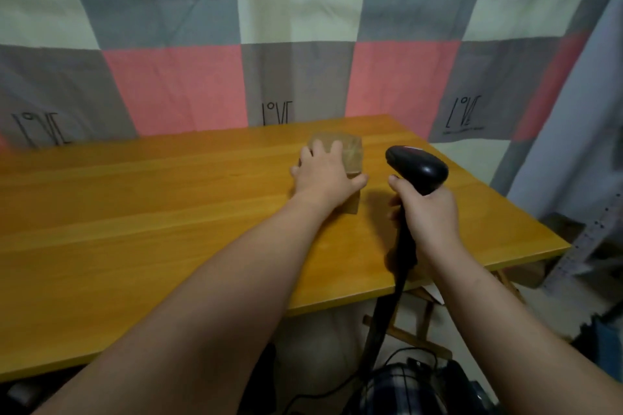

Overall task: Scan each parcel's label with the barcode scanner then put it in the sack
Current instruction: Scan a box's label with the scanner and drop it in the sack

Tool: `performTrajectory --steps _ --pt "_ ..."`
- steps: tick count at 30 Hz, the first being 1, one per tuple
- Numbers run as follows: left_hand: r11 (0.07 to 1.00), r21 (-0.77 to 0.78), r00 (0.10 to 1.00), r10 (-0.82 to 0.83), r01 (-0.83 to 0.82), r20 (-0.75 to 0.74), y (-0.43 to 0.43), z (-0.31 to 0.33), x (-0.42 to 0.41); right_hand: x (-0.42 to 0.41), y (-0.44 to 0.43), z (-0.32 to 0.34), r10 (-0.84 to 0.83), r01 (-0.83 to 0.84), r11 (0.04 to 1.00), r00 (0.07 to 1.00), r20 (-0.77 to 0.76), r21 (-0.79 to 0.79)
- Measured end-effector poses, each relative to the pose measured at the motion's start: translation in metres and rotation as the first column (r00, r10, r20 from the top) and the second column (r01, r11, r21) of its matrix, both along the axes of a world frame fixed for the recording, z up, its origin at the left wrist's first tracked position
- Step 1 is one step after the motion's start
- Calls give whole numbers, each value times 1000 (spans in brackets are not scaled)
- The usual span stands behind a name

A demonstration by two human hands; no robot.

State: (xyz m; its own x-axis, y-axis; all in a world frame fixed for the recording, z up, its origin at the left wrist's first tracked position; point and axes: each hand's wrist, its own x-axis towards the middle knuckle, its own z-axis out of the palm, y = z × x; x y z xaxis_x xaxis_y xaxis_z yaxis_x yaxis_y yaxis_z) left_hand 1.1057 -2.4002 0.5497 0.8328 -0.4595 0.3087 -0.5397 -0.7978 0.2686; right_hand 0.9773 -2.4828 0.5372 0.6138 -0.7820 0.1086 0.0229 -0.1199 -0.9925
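The table (pixel 135 199) shows bare wood from my left hand (pixel 323 175) all the way left, so I have a wide lane there. The parcel (pixel 352 152) under that hand blocks the far middle, near the hanging cloth (pixel 175 84) that walls off the far edge. Only a narrow gap separates it from the scanner (pixel 416 167), upright in my right hand (pixel 428 212). Its cable (pixel 387 307) drops past the near edge.

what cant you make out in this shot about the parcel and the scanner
Head view:
- Parcel label: none seen; the left hand covers most of the top, and the box is blurred.
- Left hand's hold: gripping or just resting, unclear.
- Scanner trigger: hidden inside the right hand.
- Sack: none identifiable; below the table edge it is dim.
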Motion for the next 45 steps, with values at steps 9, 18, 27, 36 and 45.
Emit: performTrajectory --steps 9,18,27,36,45 --pt "838 -541 954 -215 71 -209 161 -5 11 11 65 9 264 -268 956 963 48 123" --pt "770 -558 878 6 -310 -479 284 -10 -12 13 166 10 546 -566 775 824 153 280" --pt "991 134 995 16 -2 -103 302 25 -39 9 199 8 535 -556 798 831 153 231" --pt "728 -635 900 -59 -257 -432 323 -16 -25 1 208 10 515 -497 847 855 59 -191" --pt "712 -660 925 -40 -239 -378 334 -45 -29 -9 232 6 581 -552 797 811 62 -245"
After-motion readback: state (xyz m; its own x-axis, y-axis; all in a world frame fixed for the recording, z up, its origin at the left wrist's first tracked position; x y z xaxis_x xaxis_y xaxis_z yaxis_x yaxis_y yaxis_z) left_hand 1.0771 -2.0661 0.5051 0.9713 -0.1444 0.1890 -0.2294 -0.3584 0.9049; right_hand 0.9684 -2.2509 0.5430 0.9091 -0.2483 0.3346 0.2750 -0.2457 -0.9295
